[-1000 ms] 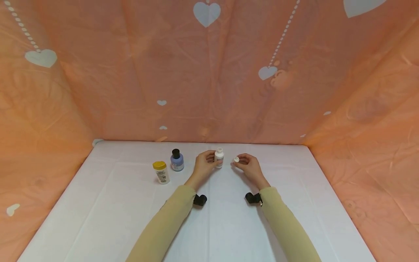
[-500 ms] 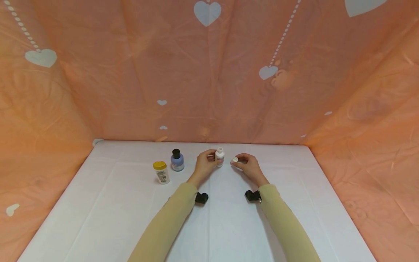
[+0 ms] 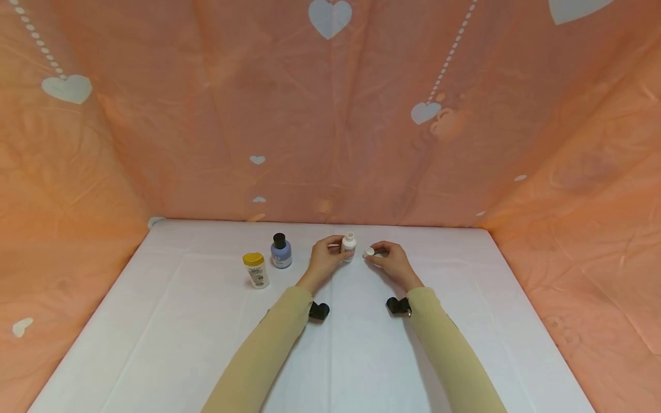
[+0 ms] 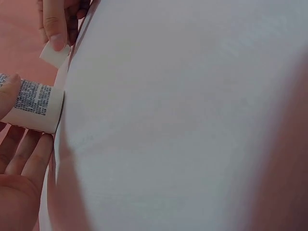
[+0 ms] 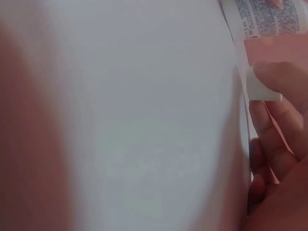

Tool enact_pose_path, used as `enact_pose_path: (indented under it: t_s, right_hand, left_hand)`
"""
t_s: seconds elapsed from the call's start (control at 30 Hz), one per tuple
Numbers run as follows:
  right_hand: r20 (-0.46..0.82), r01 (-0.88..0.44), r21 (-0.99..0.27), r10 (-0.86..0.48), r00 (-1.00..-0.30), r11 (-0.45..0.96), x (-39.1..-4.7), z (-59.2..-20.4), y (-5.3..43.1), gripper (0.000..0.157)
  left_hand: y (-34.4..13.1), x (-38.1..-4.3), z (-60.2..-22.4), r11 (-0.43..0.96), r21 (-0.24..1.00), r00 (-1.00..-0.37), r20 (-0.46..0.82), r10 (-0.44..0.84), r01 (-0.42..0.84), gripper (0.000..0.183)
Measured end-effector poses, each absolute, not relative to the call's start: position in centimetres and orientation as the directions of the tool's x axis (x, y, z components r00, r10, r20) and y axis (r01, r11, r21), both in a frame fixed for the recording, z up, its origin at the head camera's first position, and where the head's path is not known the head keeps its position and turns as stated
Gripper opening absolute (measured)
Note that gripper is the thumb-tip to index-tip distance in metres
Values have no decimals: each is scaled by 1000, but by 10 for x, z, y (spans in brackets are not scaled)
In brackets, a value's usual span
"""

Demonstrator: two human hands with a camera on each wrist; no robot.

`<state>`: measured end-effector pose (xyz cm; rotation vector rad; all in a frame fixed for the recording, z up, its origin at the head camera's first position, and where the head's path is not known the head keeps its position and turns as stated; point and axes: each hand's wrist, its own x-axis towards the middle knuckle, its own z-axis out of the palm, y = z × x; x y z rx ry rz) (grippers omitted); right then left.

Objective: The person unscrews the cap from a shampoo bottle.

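White all over but for the fine print on its side, a small bottle (image 3: 349, 244) is upright in the person's left hand (image 3: 323, 262), thumb on the near side and fingers behind. I can't tell whether its base touches the white tablecloth (image 3: 181, 338). Its neck has no cap on it; just to the right, the right hand (image 3: 395, 264) pinches a little white cap (image 3: 369, 251) between thumb and fingers. The two hands are near each other but apart, each clamped on its own piece, towards the far edge of the table.

Over to the left of them stand a purple bottle (image 3: 281, 255) with a black top and, nearer the person, a pale tub (image 3: 257, 275) with a yellow lid. Yellowish sleeves (image 3: 268, 350) cover both arms. Behind everything hangs an orange-pink curtain (image 3: 289, 115) printed with pale hearts.
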<state>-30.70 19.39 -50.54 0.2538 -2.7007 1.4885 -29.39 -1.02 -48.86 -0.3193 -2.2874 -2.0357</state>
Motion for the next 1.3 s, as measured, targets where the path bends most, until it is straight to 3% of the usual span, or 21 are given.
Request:
enact_pose_path:
  t_s: [0.37, 0.7, 1.3]
  right_hand:
    - [105, -152, -834, -119, -987, 530, -308, -504, 193, 28]
    - [3, -52, -861, -97, -995, 505, -305, -502, 191, 29]
    - [37, -98, -834, -122, -992, 544, -304, -500, 190, 28]
  left_hand:
    - [-8, -300, -500, 128, 971, -976, 189, 104, 202, 41]
    - [-8, -303, -503, 173, 971, -983, 147, 108, 164, 44]
    - [-10, -301, -506, 176, 967, -978, 166, 123, 186, 47]
